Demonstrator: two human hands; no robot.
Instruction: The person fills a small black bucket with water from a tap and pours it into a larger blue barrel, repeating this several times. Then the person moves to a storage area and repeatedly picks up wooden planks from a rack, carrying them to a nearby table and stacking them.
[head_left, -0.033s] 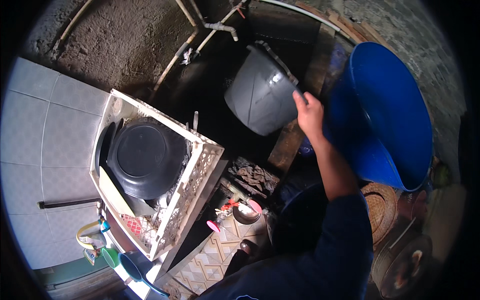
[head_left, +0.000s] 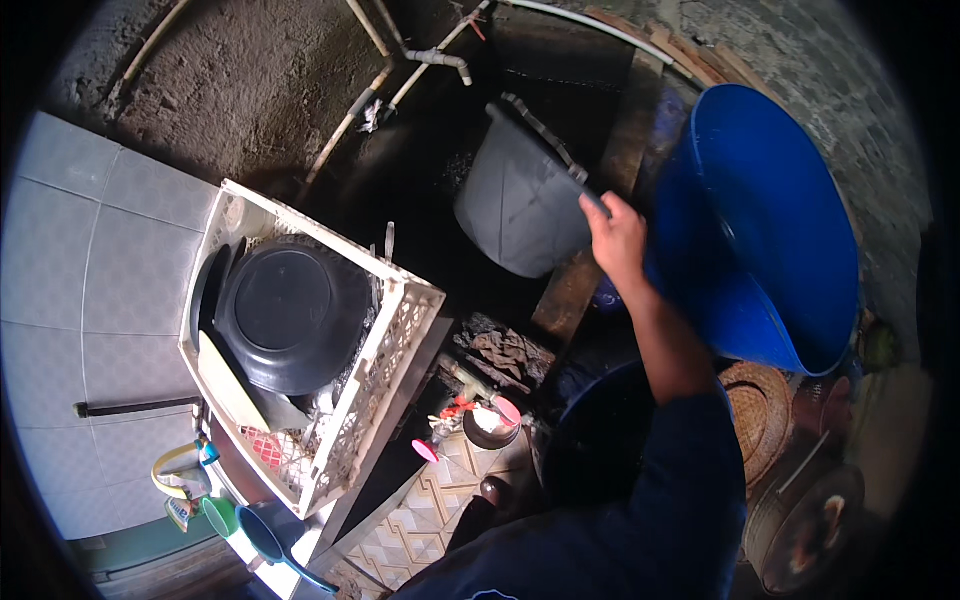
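Note:
My right hand (head_left: 617,235) is closed on the rim of a dark grey bucket (head_left: 525,195), thumb on top. The bucket hangs tilted in the air over a dark area in the upper middle, its side turned toward me and most of its inside hidden. Small light specks, like drops, show by its left side. Close to the right of the hand a large blue plastic tub (head_left: 790,230) lies tipped. My left hand is not in view.
On the left a white plastic crate (head_left: 425,292) holds an upturned black basin (head_left: 290,310). Beyond it run pipes (head_left: 350,125) along a rough wall. A wooden plank (head_left: 570,300) lies beneath the hand. A small pot (head_left: 490,428) and a woven basket (head_left: 755,420) are nearer.
The bucket has tilted a little, its far rim lowering slightly in view; my right hand keeps its grip and has shifted slightly. Specks by its left side show more clearly.

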